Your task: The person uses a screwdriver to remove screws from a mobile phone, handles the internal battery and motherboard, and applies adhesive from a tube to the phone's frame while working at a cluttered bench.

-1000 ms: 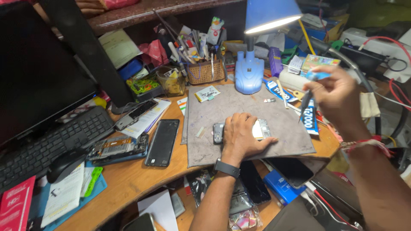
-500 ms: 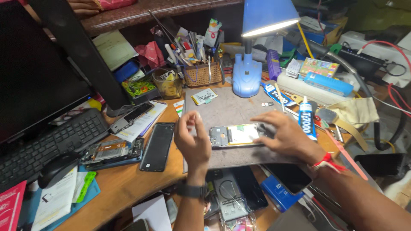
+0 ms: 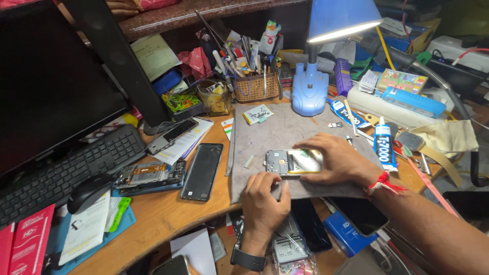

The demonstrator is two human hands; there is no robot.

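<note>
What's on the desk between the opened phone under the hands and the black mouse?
Head view: a black phone lying screen-up and a second opened phone with its insides exposed lie between the opened phone and the black mouse.

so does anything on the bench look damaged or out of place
The phone under both hands on the mat lies open with its insides bare. A second opened phone sits by the keyboard. Nothing looks spilled.

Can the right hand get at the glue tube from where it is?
Probably yes. The right hand rests on the opened phone; the glue tube lies just beside its wrist on the mat, nothing between.
</note>
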